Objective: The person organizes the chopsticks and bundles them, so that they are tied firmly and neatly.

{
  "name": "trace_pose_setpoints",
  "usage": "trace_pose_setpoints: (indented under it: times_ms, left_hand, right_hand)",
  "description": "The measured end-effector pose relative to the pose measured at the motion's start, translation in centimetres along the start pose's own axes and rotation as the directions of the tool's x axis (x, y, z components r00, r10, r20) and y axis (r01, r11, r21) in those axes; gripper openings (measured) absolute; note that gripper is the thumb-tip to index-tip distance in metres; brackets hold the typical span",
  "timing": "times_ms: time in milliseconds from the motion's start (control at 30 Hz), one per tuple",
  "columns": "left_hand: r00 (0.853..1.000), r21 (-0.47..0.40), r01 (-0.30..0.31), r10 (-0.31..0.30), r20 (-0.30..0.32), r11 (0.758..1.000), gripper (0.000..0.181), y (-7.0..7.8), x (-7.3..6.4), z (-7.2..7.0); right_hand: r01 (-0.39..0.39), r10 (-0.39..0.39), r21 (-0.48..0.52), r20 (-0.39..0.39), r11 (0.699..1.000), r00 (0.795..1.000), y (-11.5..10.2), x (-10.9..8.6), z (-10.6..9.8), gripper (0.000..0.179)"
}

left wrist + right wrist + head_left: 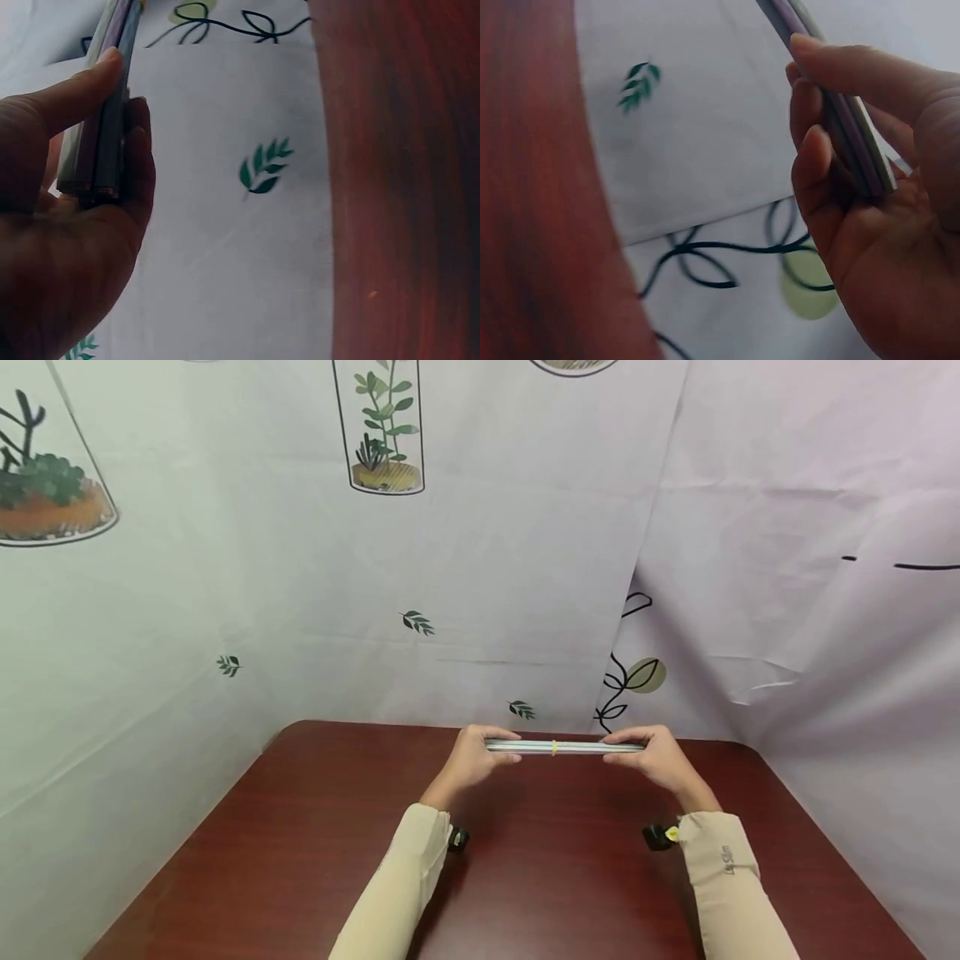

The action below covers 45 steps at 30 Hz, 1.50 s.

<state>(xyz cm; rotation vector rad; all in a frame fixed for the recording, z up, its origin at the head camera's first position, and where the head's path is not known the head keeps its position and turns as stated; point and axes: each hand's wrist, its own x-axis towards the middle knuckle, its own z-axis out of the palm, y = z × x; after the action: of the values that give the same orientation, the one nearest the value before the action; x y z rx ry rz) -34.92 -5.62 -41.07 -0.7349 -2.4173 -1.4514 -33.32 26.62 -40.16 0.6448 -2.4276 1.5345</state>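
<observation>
A slim bundle of straight, square-ended sticks [528, 747] is held level above the far part of the table, with a yellow band [554, 748] round its middle. The left hand [474, 757] grips one end, thumb on the near side in the left wrist view, where pale, purplish and blue-grey sticks [88, 161] show side by side. At the other end the right hand [651, 757] pinches the bundle [860, 146] between thumb and fingers. The palms hide part of both ends.
Beneath the hands lies a dark red-brown wooden table [555, 877]. A pale cloth backdrop [480, 568] printed with plants closes off the back and sides. Each wrist wears a small black device, the left device [458, 839] and the right device [658, 837].
</observation>
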Motion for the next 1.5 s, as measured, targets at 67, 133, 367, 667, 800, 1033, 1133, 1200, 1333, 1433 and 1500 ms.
trace_pose_setpoints:
  times_ms: [67, 133, 367, 667, 800, 1033, 1133, 1200, 1333, 1433, 1500]
  left_hand:
    - [0.999, 0.044, 0.045, -0.046, 0.008, 0.998, 0.026, -0.5, 0.2, 0.2]
    - [0.996, 0.083, 0.082, -0.084, 0.024, 0.993, 0.026, -1.1, 0.4, 0.4]
    - [0.983, 0.225, 0.141, -0.163, 0.083, 0.964, 0.023, -3.0, 0.8, 1.3]
    - [0.970, 0.270, 0.177, -0.214, 0.113, 0.946, 0.021, -4.3, 1.0, 2.1]
    - [0.970, 0.310, 0.171, -0.214, 0.111, 0.935, 0.020, -4.6, 1.2, 2.5]
    - [0.947, 0.397, 0.192, -0.275, 0.164, 0.897, 0.021, -4.3, 1.4, 2.6]
    - [0.938, 0.413, 0.202, -0.297, 0.179, 0.888, 0.021, -4.4, 1.5, 2.7]
    - [0.941, 0.412, 0.195, -0.288, 0.176, 0.890, 0.022, -4.5, 1.6, 2.8]
    - [0.944, 0.412, 0.187, -0.279, 0.176, 0.892, 0.023, -4.7, 1.8, 2.9]
    - [0.938, 0.409, 0.202, -0.296, 0.182, 0.890, 0.023, -4.7, 1.8, 3.0]
    - [0.935, 0.410, 0.209, -0.304, 0.183, 0.888, 0.024, -4.8, 1.8, 3.1]
  right_hand:
    - [-0.043, 0.043, -0.017, 0.009, 0.999, 0.999, 0.9, 0.3, 0.4, 0.032]
    - [-0.083, 0.084, -0.063, 0.009, 0.994, 0.996, 1.6, 0.5, 0.8, 0.031]
    - [-0.143, 0.147, -0.191, 0.007, 0.971, 0.989, 4.2, 1.1, 2.6, 0.021]
    - [-0.206, 0.205, -0.213, -0.025, 0.955, 0.978, 6.5, 0.9, 4.2, 0.019]
    - [-0.216, 0.215, -0.241, -0.031, 0.946, 0.976, 6.8, 1.0, 4.5, 0.018]
    - [-0.257, 0.259, -0.248, -0.026, 0.934, 0.965, 6.9, 1.3, 4.8, 0.018]
    - [-0.281, 0.282, -0.226, -0.024, 0.933, 0.959, 7.0, 1.2, 4.8, 0.021]
    - [-0.291, 0.291, -0.213, -0.030, 0.933, 0.956, 7.0, 1.2, 4.7, 0.022]
    - [-0.303, 0.302, -0.198, -0.038, 0.932, 0.953, 7.3, 1.3, 4.6, 0.026]
    - [-0.300, 0.301, -0.191, -0.024, 0.934, 0.953, 7.8, 1.2, 4.5, 0.030]
    - [-0.293, 0.296, -0.182, -0.013, 0.939, 0.955, 8.1, 1.2, 4.4, 0.032]
